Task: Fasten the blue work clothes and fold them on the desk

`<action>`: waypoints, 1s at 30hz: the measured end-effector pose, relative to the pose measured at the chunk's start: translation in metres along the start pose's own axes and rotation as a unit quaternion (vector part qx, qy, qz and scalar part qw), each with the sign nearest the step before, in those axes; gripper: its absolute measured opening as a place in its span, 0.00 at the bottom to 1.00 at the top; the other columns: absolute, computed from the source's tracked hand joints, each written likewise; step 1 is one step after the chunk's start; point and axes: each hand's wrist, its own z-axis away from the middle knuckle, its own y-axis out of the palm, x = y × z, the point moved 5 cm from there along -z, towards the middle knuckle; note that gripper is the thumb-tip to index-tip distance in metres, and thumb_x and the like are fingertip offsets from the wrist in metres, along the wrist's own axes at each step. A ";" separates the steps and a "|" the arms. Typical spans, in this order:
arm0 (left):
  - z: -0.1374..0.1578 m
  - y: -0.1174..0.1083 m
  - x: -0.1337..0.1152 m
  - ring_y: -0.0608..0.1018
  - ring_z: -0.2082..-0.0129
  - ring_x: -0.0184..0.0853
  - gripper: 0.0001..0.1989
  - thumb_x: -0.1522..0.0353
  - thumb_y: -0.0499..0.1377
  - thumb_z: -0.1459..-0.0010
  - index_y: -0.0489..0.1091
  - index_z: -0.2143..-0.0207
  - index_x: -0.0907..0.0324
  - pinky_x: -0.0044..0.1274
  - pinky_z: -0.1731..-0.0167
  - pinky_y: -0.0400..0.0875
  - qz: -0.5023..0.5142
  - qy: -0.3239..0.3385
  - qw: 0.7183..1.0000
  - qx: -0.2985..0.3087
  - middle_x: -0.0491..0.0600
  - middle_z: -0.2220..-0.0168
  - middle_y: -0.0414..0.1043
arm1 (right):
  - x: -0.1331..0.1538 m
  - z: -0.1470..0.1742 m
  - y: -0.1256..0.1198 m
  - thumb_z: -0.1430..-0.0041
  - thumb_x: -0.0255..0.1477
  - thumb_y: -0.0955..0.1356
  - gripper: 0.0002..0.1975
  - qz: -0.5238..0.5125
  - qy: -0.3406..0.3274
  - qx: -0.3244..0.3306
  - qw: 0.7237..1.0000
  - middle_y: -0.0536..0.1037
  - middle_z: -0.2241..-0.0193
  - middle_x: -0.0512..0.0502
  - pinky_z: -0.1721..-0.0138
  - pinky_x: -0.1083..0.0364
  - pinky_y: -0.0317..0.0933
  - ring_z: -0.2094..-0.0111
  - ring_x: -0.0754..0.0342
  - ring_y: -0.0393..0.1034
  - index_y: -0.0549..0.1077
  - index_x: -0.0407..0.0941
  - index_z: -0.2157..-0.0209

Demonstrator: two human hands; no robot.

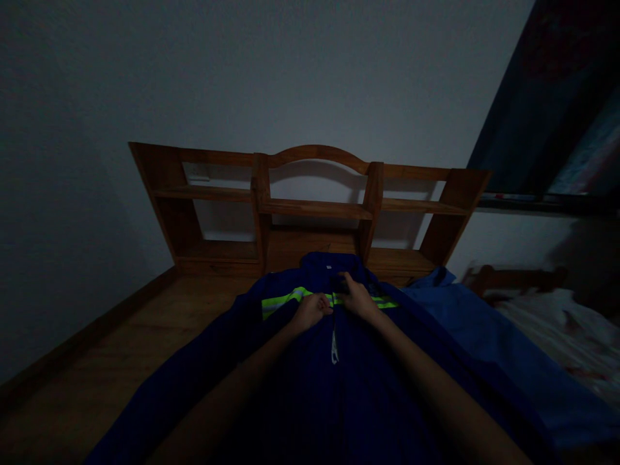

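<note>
Since the room is really dim, a lot of this is hard to read, so bear with me. Both forearms come in from the bottom edge of the frame, cut off there, and run up toward the middle. They lie over a dark blue jacket (300, 381) spread flat on a wooden bed platform (159, 323); the jacket's lower part runs out of the bottom of the frame. It's a work-type jacket with a neon yellow-green reflective stripe (285, 300) across the chest, and a pale zipper pull or tag (334, 345) hangs down the front just below the hands.

Left hand (310, 310) sits at frame center on the stripe, its fingers curled in and pinching the cloth by the front opening. Right hand (356, 298) is just beside it, almost touching, its fingers bent down on the fabric near the collar (329, 261). Exactly what it grips I can't tell, since there's a dark blob under the fingertips that could be cloth or a fastener.

To the right, a lighter blue garment (484, 342) lies partly under the jacket's edge, and beyond that some pale bedding (557, 329) at the right edge, blurry.

Further back, the wooden headboard (314, 206) with open shelves and an arched middle stands against a plain grey wall (194, 77). Something small and pale sits on the upper left shelf, too dim to identify. Upper right corner is a dark slanted shape, unreadable.
</note>
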 end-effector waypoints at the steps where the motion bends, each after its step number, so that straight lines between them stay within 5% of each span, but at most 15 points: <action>1: 0.003 -0.003 -0.001 0.73 0.71 0.32 0.08 0.66 0.61 0.53 0.70 0.70 0.61 0.21 0.71 0.64 0.001 0.013 1.000 -0.008 0.47 0.72 0.72 | 0.003 0.011 -0.002 0.46 0.22 0.64 0.23 -0.013 -0.026 -0.010 1.000 0.73 0.57 0.45 0.57 0.60 0.58 0.56 0.55 0.68 0.60 0.46 0.47; 6: 0.012 -0.014 -0.001 0.71 0.72 0.31 0.07 0.67 0.60 0.51 0.69 0.70 0.61 0.21 0.71 0.63 -0.014 0.066 0.997 -0.033 0.46 0.72 0.70 | 0.004 0.049 0.003 0.45 0.21 0.62 0.09 -0.076 -0.090 -0.030 0.993 0.73 0.64 0.46 0.57 0.58 0.58 0.61 0.55 0.68 0.73 0.44 0.65; 10: 0.015 -0.022 0.003 0.71 0.72 0.31 0.06 0.67 0.59 0.50 0.68 0.70 0.61 0.21 0.71 0.63 0.003 0.080 0.996 -0.035 0.46 0.71 0.70 | 0.003 0.056 0.008 0.47 0.21 0.64 0.12 -0.096 -0.122 0.003 0.988 0.73 0.63 0.47 0.58 0.57 0.59 0.62 0.55 0.68 0.74 0.46 0.62; 17: 0.018 -0.025 0.006 0.73 0.72 0.31 0.08 0.65 0.61 0.50 0.69 0.69 0.61 0.21 0.70 0.64 0.077 0.061 0.994 -0.038 0.46 0.72 0.72 | 0.004 0.059 0.004 0.46 0.35 0.68 0.12 -0.111 -0.149 0.042 0.982 0.73 0.61 0.47 0.57 0.57 0.59 0.59 0.54 0.68 0.75 0.48 0.60; 26: 0.020 -0.028 -0.001 0.75 0.72 0.32 0.09 0.64 0.61 0.51 0.72 0.72 0.62 0.22 0.70 0.67 0.132 0.033 0.990 -0.041 0.49 0.74 0.74 | 0.015 0.063 0.010 0.41 0.29 0.64 0.14 -0.106 -0.148 0.016 0.983 0.70 0.62 0.46 0.59 0.57 0.59 0.61 0.54 0.66 0.72 0.48 0.54; 30: 0.019 -0.024 0.004 0.74 0.77 0.32 0.10 0.63 0.62 0.53 0.70 0.73 0.63 0.23 0.74 0.68 0.212 -0.008 0.977 -0.022 0.49 0.76 0.74 | 0.014 0.061 0.011 0.42 0.26 0.63 0.11 -0.129 -0.136 0.003 0.982 0.71 0.63 0.47 0.58 0.57 0.58 0.62 0.55 0.67 0.74 0.46 0.59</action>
